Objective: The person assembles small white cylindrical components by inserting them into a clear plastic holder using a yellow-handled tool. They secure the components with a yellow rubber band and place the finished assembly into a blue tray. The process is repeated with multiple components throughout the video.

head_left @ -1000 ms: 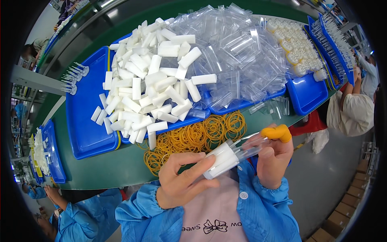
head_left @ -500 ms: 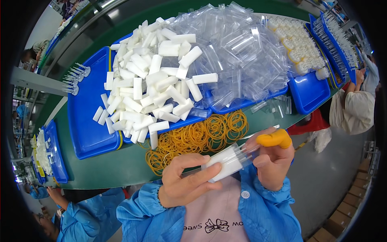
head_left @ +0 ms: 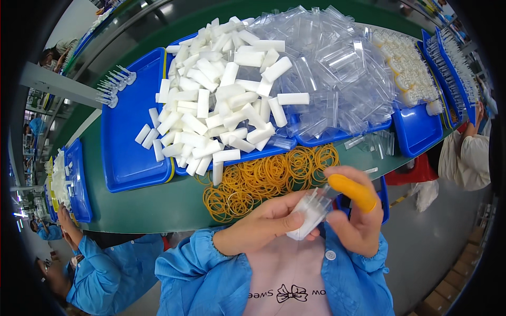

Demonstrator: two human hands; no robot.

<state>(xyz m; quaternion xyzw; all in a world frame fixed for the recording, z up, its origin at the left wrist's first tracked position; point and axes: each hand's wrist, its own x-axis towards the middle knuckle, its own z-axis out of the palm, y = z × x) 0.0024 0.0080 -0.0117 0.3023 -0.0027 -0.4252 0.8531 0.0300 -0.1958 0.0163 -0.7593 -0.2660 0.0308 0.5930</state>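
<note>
My left hand point(head_left: 266, 224) is closed around a clear plastic sleeve point(head_left: 322, 199) with a white block point(head_left: 308, 215), foam-like, inside it. The sleeve is tilted, its clear end pointing up and right. My right hand point(head_left: 360, 210) wears a yellow cover point(head_left: 352, 190) on one finger. Its thumb and covered finger are spread on either side of the sleeve's clear end; whether they touch it I cannot tell. Just beyond my hands lies a heap of yellow-orange rubber bands point(head_left: 263, 176) on the green table point(head_left: 158, 208).
White blocks point(head_left: 221, 100) are piled over blue trays, beside a big heap of clear sleeves point(head_left: 337, 73). A blue tray point(head_left: 132, 152) at left holds several white-tipped pieces point(head_left: 116, 87). At right are a small blue tray point(head_left: 419, 129) and bundled clear parts point(head_left: 406, 68). Co-workers sit at both sides.
The sleeve has turned more upright, and my left fingers have wrapped further round it. My right covered finger now points down toward its end. The view has shifted slightly.
</note>
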